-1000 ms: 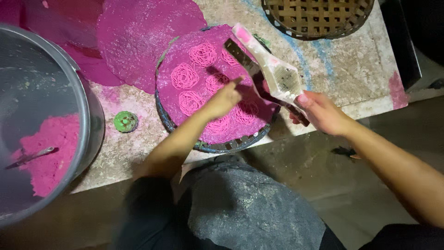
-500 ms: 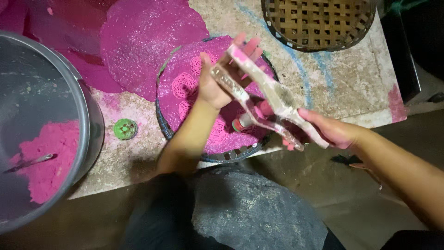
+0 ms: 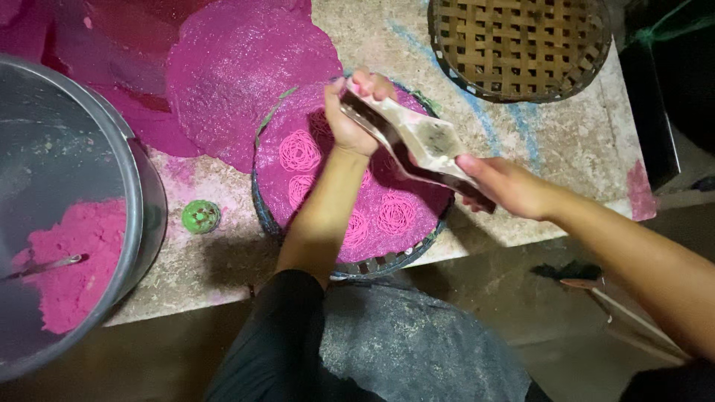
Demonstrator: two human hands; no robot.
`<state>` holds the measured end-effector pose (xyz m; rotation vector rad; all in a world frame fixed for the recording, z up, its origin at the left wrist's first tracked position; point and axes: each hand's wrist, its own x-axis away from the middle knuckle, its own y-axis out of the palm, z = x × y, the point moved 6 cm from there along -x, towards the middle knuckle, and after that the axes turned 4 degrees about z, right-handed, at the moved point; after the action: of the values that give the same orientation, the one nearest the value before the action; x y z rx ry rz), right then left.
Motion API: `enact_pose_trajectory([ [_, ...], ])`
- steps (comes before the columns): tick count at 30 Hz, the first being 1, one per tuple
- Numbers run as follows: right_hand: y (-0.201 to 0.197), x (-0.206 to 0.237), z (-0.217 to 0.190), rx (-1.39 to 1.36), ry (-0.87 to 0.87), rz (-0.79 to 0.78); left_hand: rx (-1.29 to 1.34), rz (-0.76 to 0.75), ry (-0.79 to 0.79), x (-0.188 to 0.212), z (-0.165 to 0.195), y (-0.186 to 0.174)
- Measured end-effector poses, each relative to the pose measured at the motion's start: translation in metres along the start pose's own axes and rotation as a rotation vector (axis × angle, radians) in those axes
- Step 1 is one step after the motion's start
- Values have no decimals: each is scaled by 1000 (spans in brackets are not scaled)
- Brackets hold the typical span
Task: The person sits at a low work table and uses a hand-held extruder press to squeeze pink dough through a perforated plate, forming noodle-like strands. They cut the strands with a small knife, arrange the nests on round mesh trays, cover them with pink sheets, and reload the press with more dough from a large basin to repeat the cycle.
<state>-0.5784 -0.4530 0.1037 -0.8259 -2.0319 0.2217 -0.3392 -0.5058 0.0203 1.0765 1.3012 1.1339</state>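
Head view: one camera, looking down on a speckled stone surface point(image 3: 566, 141).
Left hand point(image 3: 351, 119): fingers curled closed around the far end of a metal press point(image 3: 417, 145); thumb side toward the person.
Right hand point(image 3: 506, 186): closed on the near handles of the same press, just off the near right part of the tray.
Press: long, pale metal, smeared pink; held tilted above the tray, not touching it, far end higher on the left.
Round woven tray point(image 3: 372, 264): at the near edge of the surface, centre; covered by a magenta sheet.
Noodle coils point(image 3: 299, 151): pale pink spirals lying on the magenta sheet, several visible, some hidden under the forearm.
Magenta sheets point(image 3: 238, 67): flat round ones, overlapping, toward the far left of the surface, touching the tray's far left rim.
Metal basin point(image 3: 82, 171): at the left edge; holds pink dough point(image 3: 71, 260) with a spoon handle point(image 3: 45, 266) in it.
Green cap point(image 3: 200, 216): small, round, between basin and tray.
Empty-weave basket point(image 3: 514, 45): far right corner.
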Motion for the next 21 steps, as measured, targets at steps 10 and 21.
enact_pose_trajectory([
  [10,-11,-8,-18,55,-146,110,-83,7,52,-22,13,12],
  [21,-32,-20,-5,44,-203,225,-62,56,87,-40,-1,31],
])
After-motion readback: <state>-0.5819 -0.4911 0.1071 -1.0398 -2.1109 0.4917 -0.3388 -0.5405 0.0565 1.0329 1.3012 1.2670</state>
